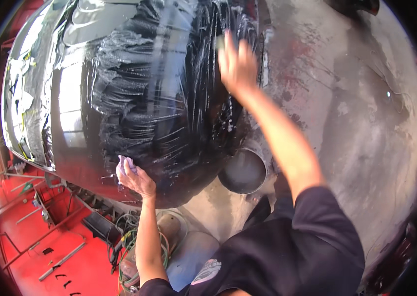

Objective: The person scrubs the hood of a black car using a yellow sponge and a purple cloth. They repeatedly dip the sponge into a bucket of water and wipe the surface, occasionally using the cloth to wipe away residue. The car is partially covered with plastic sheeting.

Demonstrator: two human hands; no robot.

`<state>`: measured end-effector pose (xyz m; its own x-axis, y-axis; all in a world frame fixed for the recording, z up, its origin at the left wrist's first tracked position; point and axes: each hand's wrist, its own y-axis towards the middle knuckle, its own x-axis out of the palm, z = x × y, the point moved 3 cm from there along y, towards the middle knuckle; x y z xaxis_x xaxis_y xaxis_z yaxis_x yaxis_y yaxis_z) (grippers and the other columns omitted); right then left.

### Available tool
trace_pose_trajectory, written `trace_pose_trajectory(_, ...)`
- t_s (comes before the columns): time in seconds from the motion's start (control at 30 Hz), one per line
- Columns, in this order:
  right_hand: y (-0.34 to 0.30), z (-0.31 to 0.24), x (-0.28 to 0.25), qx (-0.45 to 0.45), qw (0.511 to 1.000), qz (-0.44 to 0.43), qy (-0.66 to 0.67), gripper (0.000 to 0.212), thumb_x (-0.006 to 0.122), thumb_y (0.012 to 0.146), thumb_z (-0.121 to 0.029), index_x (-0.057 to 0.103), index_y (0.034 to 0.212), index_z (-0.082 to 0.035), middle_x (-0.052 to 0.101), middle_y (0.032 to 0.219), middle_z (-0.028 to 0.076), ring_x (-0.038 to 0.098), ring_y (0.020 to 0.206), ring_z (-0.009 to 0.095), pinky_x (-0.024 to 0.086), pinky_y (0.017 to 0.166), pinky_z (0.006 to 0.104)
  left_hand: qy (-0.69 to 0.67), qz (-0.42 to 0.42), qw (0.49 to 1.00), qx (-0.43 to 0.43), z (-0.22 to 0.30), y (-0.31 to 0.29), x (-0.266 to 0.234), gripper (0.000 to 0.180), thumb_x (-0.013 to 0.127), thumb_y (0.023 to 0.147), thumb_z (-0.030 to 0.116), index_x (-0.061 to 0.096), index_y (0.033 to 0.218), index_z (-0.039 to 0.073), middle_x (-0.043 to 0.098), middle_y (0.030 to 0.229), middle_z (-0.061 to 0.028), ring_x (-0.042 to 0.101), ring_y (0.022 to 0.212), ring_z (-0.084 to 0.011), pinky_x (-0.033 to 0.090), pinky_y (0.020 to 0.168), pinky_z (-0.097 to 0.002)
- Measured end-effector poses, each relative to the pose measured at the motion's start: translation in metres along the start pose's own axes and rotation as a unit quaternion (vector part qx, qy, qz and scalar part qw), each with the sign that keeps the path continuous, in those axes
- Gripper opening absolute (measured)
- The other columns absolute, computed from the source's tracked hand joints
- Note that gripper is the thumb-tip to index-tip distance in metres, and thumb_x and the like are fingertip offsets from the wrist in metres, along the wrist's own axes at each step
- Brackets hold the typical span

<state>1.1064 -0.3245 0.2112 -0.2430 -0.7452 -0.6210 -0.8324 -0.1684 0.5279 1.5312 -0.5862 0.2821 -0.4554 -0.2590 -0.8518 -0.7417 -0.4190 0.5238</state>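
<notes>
A large, glossy black curved panel (169,143), like a vehicle's body, fills the upper left and middle. Whitish, wrinkled streaks (124,74) cover much of it; whether they are film or lather I cannot tell. Low on the panel, my left hand (139,181) is closed on a crumpled light purple cloth (123,163) and presses it to the surface. Farther up, near the panel's right edge, my right hand (238,64) reaches over the streaks, blurred by motion. Its fingers press against a small greyish-green thing, mostly hidden, whose kind does not show.
A round bucket (243,171) with grey contents stands on the concrete floor (351,148) below the panel's right end. Green hoses (165,249) and a blue-grey tank (193,256) sit beside my left forearm. Red flooring or racking (60,237) with metal bars lies at lower left.
</notes>
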Motion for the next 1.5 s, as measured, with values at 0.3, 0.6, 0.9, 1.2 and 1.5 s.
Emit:
trace_pose_trajectory(0.3, 0.088, 0.090, 0.006, 0.003, 0.998, 0.016, -0.054, 0.056, 0.066, 0.108, -0.036, 0.063, 0.158, -0.010, 0.071, 0.110, 0.026, 0.073, 0.096, 0.042, 0.060, 0.085, 0.0536, -0.023, 0.000, 1.000, -0.001, 0.018, 0.000, 0.016, 0.054, 0.061, 0.104, 0.016, 0.057, 0.157, 0.004, 0.057, 0.162, -0.0236, 0.047, 0.150, -0.0442, 0.032, 0.125, -0.0586)
trace_pose_trajectory(0.6, -0.125, -0.006, -0.045, 0.008, 0.997, -0.068, 0.024, 0.069, 0.063, 0.111, -0.035, 0.051, 0.170, -0.003, 0.063, 0.122, 0.028, 0.065, 0.098, 0.047, 0.055, 0.092, 0.0549, 0.023, 0.024, 0.999, 0.008, 0.007, 0.013, -0.010, 0.053, 0.060, 0.103, 0.015, 0.057, 0.156, 0.005, 0.060, 0.161, -0.0228, 0.050, 0.149, -0.0440, 0.033, 0.124, -0.0574)
trace_pose_trajectory(0.9, 0.078, 0.140, 0.008, 0.120, 0.992, 0.043, -0.026, 0.060, 0.065, 0.111, -0.041, 0.058, 0.162, -0.008, 0.069, 0.110, 0.028, 0.070, 0.095, 0.048, 0.058, 0.082, 0.0582, -0.008, -0.009, 1.000, -0.010, 0.010, 0.002, 0.016, 0.056, 0.056, 0.106, 0.019, 0.053, 0.160, 0.002, 0.054, 0.166, -0.0223, 0.044, 0.153, -0.0429, 0.028, 0.130, -0.0562)
trace_pose_trajectory(1.2, -0.058, 0.064, -0.033, -0.007, 0.999, -0.001, 0.045, 0.066, 0.067, 0.108, -0.032, 0.055, 0.167, -0.006, 0.064, 0.116, 0.026, 0.065, 0.103, 0.044, 0.054, 0.091, 0.0560, 0.029, -0.026, 0.999, -0.023, 0.001, -0.003, 0.006, 0.055, 0.055, 0.108, 0.022, 0.054, 0.158, 0.002, 0.055, 0.167, -0.0226, 0.043, 0.153, -0.0444, 0.029, 0.128, -0.0587)
trace_pose_trajectory(1.5, -0.086, 0.065, -0.023, 0.033, 0.998, 0.031, 0.049, 0.072, 0.071, 0.107, -0.035, 0.050, 0.173, -0.015, 0.064, 0.121, 0.024, 0.066, 0.109, 0.046, 0.056, 0.095, 0.0563, 0.038, -0.008, 0.999, 0.013, 0.015, 0.002, 0.000, 0.049, 0.055, 0.106, 0.013, 0.058, 0.154, 0.000, 0.058, 0.162, -0.0242, 0.049, 0.149, -0.0431, 0.035, 0.126, -0.0550)
